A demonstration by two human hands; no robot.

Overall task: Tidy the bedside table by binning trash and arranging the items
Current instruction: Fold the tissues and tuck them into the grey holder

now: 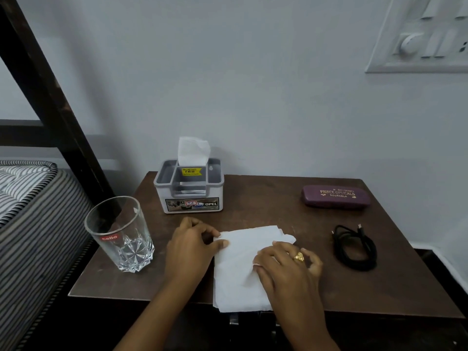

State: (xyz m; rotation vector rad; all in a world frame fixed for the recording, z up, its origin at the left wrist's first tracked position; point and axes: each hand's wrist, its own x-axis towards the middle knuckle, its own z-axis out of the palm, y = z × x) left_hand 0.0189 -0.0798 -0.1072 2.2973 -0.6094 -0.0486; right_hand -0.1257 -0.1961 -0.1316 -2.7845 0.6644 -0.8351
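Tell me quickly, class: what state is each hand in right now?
Left hand: pinches the far left corner of the tissue.
Right hand: rests on the tissue, fingers bent; grip cannot be told.
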